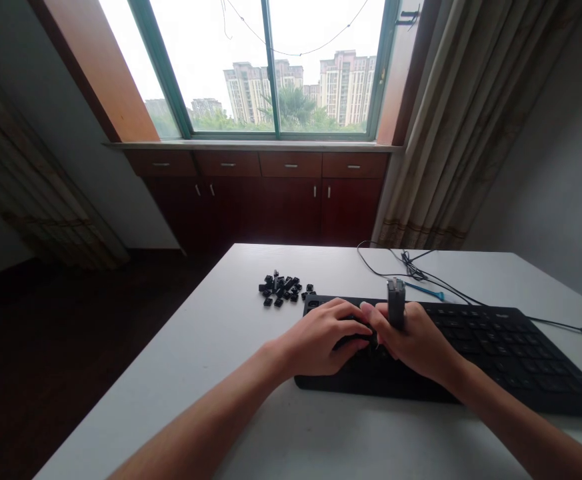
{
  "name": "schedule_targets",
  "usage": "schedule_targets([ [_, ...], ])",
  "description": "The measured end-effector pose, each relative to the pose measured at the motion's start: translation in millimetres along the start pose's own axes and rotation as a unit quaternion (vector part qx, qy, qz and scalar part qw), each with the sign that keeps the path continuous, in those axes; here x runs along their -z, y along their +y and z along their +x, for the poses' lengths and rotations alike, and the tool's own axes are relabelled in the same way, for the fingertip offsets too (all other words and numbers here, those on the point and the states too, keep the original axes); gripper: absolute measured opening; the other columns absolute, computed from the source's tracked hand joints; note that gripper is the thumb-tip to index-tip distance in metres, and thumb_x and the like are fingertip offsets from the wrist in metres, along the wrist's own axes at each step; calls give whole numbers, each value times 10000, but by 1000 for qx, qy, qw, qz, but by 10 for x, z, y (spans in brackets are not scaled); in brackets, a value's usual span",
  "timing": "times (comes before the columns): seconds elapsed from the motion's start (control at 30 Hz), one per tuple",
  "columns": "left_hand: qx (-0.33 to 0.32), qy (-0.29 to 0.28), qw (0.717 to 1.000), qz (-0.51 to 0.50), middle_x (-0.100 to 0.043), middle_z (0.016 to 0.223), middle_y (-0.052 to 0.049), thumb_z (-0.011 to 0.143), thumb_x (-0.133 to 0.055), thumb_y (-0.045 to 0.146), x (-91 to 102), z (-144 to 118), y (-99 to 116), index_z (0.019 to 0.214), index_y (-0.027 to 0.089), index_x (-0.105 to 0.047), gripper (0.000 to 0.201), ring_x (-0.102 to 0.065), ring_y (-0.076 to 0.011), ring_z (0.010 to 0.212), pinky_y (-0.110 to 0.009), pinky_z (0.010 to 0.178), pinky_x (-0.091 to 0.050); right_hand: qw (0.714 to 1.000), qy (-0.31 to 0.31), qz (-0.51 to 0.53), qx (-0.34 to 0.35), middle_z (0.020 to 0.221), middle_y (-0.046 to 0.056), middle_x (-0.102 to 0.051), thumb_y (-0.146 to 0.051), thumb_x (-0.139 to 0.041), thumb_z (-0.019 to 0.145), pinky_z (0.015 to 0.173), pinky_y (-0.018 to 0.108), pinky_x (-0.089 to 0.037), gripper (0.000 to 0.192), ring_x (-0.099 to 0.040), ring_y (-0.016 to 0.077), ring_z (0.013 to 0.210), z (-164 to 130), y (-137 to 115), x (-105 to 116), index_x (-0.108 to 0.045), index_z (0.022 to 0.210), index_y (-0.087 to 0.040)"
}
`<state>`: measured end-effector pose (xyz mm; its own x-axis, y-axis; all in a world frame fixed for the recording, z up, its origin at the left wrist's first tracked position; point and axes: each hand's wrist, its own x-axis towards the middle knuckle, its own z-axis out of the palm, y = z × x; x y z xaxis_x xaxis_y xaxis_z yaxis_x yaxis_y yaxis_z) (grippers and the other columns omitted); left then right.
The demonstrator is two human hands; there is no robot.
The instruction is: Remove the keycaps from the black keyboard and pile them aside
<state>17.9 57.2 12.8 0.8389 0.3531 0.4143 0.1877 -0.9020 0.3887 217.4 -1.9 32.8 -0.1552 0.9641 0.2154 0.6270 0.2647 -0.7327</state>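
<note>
A black keyboard (491, 340) lies across the white table, and both hands are over its left part. My left hand (323, 337) rests there with fingers bent and somewhat apart, the fingertips at the keys. Close beside it, my right hand (413, 340) is closed around an upright grey tool (396, 303) with a metallic top end. The tool's lower end points down at the keyboard and is mostly hidden by the fingers. Loose black keycaps (283, 287) sit in a pile just beyond the keyboard's left back corner.
Behind the keyboard, a black cable (415, 270) lies loosely coiled and runs off right. A thin blue tool (425, 291) lies near it. The white table (211, 373) ends at a left edge above dark floor. Beyond stand red-brown cabinets (291, 207) under a window.
</note>
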Motion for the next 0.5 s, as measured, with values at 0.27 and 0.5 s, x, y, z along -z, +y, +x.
schedule_targets([
  [0.27,-8,14,1000,-1,-653,1223,-84,978,-560,224,-4,-8,-5,1121,204,-691,195,-584,-241,1165,-392,1053,-490,999,-40,10,7,420,-37,-478,-469,-477,994,452,236,-350,513,-461,111,413,181,-2,22,-524,569,-186],
  [0.5,-6,11,1000,2,-636,1272,-110,990,-553,249,-1,-7,-5,1198,187,-649,237,-576,-257,1202,-431,1083,-483,996,-71,24,46,448,-35,-504,-475,-499,981,451,230,-380,494,-494,117,429,280,12,54,-570,591,-180],
])
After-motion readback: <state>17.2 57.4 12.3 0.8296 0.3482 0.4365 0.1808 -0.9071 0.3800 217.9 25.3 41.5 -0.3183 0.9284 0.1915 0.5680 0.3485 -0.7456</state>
